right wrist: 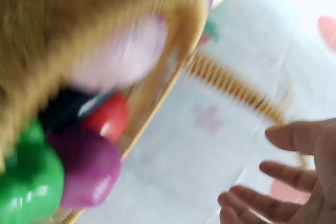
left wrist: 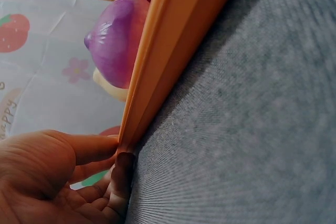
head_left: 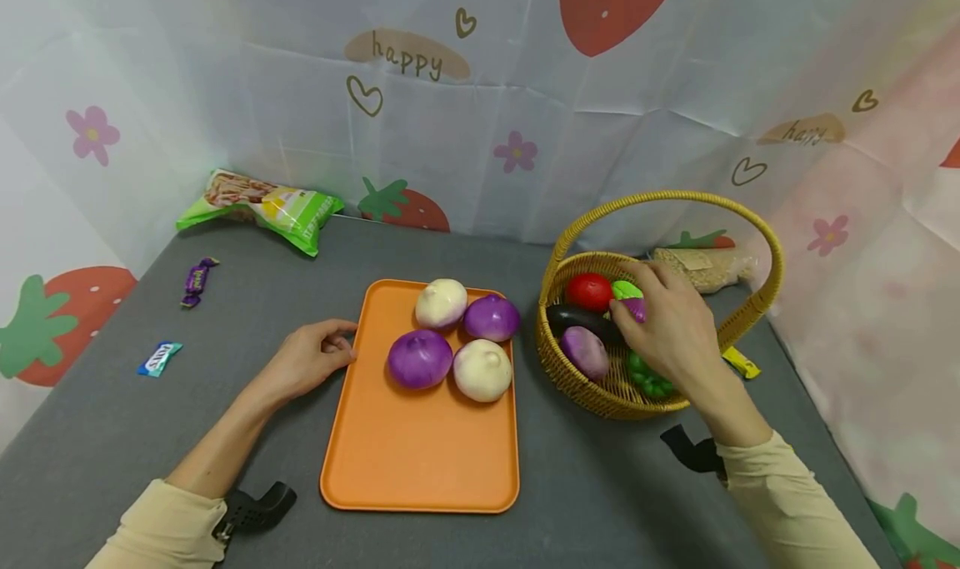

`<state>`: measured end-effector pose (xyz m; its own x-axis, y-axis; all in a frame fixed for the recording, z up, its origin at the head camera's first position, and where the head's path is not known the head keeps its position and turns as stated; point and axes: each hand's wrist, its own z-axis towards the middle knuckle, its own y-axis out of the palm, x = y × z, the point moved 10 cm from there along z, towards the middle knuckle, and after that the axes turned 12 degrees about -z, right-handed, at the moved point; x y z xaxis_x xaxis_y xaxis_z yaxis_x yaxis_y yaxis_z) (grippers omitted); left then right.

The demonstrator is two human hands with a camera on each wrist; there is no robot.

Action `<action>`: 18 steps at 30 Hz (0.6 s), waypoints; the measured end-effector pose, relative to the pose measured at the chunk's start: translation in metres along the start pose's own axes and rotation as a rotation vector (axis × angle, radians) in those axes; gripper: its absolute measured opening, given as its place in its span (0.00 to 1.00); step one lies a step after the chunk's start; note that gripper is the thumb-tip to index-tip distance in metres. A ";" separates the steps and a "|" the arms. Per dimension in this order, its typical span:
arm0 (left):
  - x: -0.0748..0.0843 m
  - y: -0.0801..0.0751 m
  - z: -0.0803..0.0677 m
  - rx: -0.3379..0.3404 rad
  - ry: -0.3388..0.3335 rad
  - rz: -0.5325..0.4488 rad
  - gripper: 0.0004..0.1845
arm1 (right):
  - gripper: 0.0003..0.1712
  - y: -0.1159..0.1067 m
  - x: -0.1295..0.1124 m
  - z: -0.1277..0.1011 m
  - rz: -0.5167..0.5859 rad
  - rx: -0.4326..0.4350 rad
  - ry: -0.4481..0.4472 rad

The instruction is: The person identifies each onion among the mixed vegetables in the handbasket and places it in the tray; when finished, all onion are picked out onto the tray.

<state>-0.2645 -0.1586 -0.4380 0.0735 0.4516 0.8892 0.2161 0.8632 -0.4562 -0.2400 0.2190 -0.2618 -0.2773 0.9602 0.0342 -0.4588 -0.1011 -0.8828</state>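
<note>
My left hand pinches the left rim of the orange tray, thumb at the top edge and fingers against the side in the left wrist view. On the tray sit two purple onions and two white onions. My right hand is over the wicker basket; in the right wrist view its fingers are spread and hold nothing. Inside the basket lie a tomato, a dark eggplant, a pale purple vegetable, a green pepper and a purple vegetable, partly hidden by the hand in the head view.
A green snack bag lies at the back left, with a purple-wrapped candy and a blue packet nearer. Behind the basket is a clear bag of grains; a yellow packet lies right of it. The basket's tall handle arches above.
</note>
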 end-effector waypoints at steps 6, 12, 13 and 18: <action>-0.002 0.000 0.000 -0.004 -0.002 -0.006 0.22 | 0.30 0.032 0.034 0.020 -0.043 -0.262 0.051; -0.002 0.002 0.000 -0.006 -0.003 -0.013 0.22 | 0.39 0.073 0.043 0.015 -0.097 -0.569 0.021; -0.002 0.002 0.000 -0.006 -0.004 -0.014 0.22 | 0.39 0.079 0.043 0.013 -0.102 -0.598 0.004; 0.000 0.000 -0.001 -0.004 -0.007 -0.016 0.22 | 0.34 0.092 0.041 0.007 -0.113 -0.658 -0.115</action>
<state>-0.2638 -0.1587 -0.4379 0.0634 0.4390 0.8963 0.2208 0.8696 -0.4416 -0.2996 0.2470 -0.3387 -0.3624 0.9182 0.1601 0.1095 0.2125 -0.9710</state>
